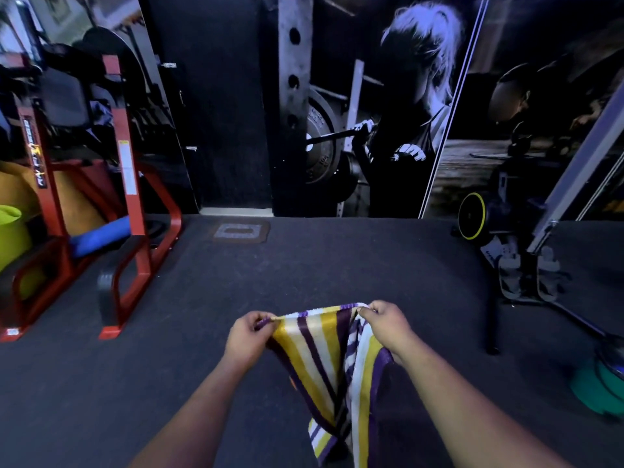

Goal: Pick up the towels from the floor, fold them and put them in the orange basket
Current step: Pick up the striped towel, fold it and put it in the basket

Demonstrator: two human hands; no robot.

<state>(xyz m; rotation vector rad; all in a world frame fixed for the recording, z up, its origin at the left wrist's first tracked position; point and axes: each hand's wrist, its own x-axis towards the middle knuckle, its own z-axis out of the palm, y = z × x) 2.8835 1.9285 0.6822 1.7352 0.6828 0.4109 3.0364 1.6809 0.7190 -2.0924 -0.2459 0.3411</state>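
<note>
1. Underfoot, the dark floor (304, 265) spreads from near to far; no orange basket can be made out with certainty, so the drop-off spot is unknown.
2. At far left stands a red rack (131, 197).
3. Near centre, the striped towel (324, 359) hangs in the air, its upper edge stretched between both hands.
4. The left hand (248, 336) pinches the left corner; the right hand (385, 327) pinches the right, fingers closed narrow on cloth.
5. Likely risk: the hanging lower part looks twisted, so a fold may come out crooked, or a corner could slip.
</note>
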